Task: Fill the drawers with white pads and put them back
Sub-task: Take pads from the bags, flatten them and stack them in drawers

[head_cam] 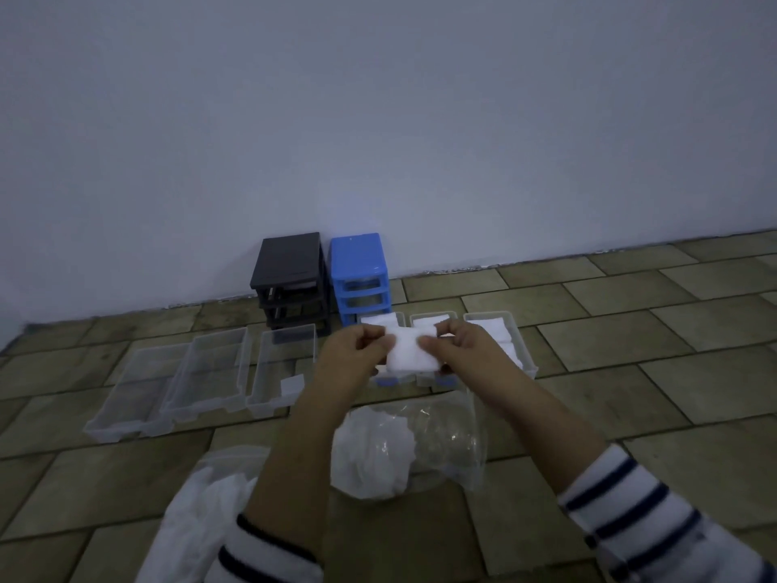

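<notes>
My left hand (361, 345) and my right hand (456, 345) pinch a white pad (410, 351) between them, held above the floor. Beneath it lie three clear drawers with blue handles (525, 351), each holding white pads (492, 326). To the left three clear drawers (218, 372) lie side by side; the nearest one (286, 363) holds one small pad (292, 387). A black drawer frame (290, 275) and a blue drawer frame (359, 267) stand with bare slots against the wall.
A clear plastic bag (420, 443) with white pads lies on the tiled floor right below my hands. Another crumpled white bag (202, 511) lies at the lower left. The white wall (378, 119) closes off the back.
</notes>
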